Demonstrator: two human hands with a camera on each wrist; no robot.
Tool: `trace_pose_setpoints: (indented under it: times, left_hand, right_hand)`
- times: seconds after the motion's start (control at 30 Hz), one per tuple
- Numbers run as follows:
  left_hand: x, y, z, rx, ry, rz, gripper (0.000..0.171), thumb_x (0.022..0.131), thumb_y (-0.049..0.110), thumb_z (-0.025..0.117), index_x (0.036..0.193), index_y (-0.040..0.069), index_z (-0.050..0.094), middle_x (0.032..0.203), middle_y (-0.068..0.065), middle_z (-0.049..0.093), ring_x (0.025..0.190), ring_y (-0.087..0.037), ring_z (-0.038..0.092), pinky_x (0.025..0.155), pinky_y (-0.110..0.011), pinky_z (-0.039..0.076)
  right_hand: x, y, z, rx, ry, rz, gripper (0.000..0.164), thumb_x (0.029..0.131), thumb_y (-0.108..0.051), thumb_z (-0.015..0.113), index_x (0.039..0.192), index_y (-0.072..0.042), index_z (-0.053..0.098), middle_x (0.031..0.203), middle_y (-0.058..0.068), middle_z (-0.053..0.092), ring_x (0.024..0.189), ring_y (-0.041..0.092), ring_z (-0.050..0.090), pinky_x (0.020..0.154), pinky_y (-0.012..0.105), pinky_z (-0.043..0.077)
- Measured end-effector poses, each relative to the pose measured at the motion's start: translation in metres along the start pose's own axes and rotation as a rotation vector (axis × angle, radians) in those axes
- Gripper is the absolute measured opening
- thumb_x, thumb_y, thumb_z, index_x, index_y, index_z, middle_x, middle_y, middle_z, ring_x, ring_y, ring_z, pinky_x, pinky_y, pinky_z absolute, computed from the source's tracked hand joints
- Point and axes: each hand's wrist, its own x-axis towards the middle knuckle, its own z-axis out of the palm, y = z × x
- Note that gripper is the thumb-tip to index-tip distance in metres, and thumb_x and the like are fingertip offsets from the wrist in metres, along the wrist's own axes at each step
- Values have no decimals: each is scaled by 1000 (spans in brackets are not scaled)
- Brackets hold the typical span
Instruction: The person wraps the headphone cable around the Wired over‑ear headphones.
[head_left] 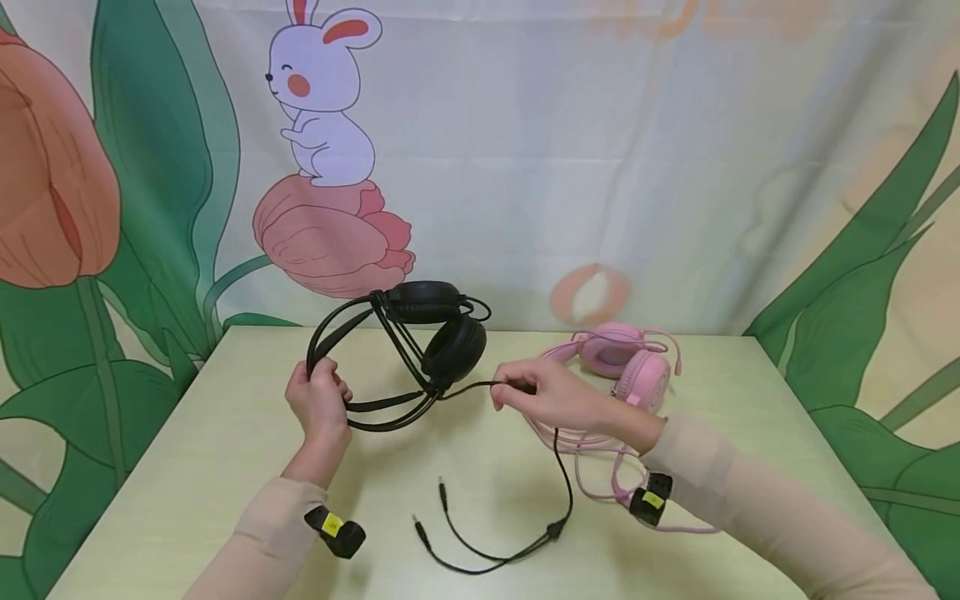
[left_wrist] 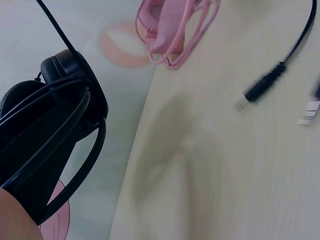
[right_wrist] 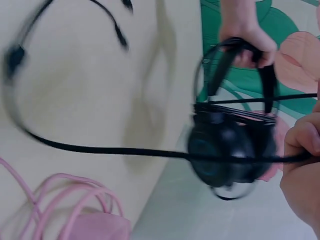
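Note:
My left hand grips the headband of a black headset, holding it up over the table with the ear cups toward the right. Loops of black cable run across the headset from band to cups. To the right, my right hand pinches the headset's black cable, which stretches from the cups to the fingers. Below that hand the cable hangs to a splitter and parts into two ends with plugs. In the left wrist view one plug shows a metal tip.
A pink headset with its pink cable lies on the table behind and below the right forearm. The pale table ends at a printed curtain with a rabbit and tulips.

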Motion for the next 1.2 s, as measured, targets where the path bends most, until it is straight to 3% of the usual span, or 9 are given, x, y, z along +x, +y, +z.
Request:
trace_pose_setpoints:
  times: [0.17, 0.37, 0.6, 0.83, 0.97, 1.1, 1.2]
  left_hand:
    - [3, -7, -6, 77, 3, 5, 13, 77, 4, 50, 67, 9, 43, 46, 5, 39, 38, -5, 36, 39, -17, 34]
    - [3, -10, -10, 98, -11, 3, 14, 77, 4, 49, 66, 9, 42, 45, 5, 38, 38, -5, 35, 38, -17, 33]
    - [2, -4, -7, 189, -88, 54, 13, 78, 4, 50, 67, 9, 44, 46, 5, 41, 39, -6, 38, 40, -17, 35]
    - [-7, 4, -6, 307, -196, 115, 14, 77, 2, 50, 67, 8, 43, 45, 5, 42, 37, -7, 40, 40, -19, 36]
    - [-12, 7, -7, 386, -260, 159, 14, 78, 1, 51, 67, 7, 44, 44, 6, 40, 37, -7, 38, 39, -19, 34]
    - [-16, 9, -7, 412, -321, 162, 12, 77, 1, 51, 70, 6, 44, 44, 6, 39, 38, -7, 37, 39, -20, 32]
    - [-18, 10, -7, 417, -354, 157, 12, 77, 0, 50, 70, 5, 43, 44, 6, 39, 38, -7, 37, 40, -20, 32]
  right_hand:
    - [-2, -15, -13, -3, 36, -43, 17, 94, -17, 48, 84, -16, 62, 61, -4, 41, 55, 8, 34, 56, 21, 32]
    - [1, -23, -29, -20, 94, -105, 16, 93, -12, 49, 87, -14, 64, 67, -2, 46, 58, 9, 37, 59, 22, 35]
    - [8, -27, -44, -57, 170, -204, 17, 91, -8, 52, 92, -10, 68, 58, -3, 37, 47, 7, 30, 47, 20, 27]
    - [15, -25, -51, -173, 252, -361, 17, 87, -1, 54, 91, -7, 70, 69, -3, 60, 49, 2, 26, 45, 17, 23]
    - [17, -20, -53, -259, 296, -443, 13, 85, -3, 59, 88, -8, 70, 63, -5, 54, 50, 1, 27, 47, 16, 23]
    - [21, -16, -57, -351, 349, -540, 8, 82, -7, 64, 86, -9, 70, 60, -5, 46, 51, 2, 27, 49, 16, 24]
    - [25, -14, -61, -397, 367, -607, 7, 81, -8, 66, 86, -10, 70, 62, -6, 49, 51, 2, 28, 49, 17, 23]
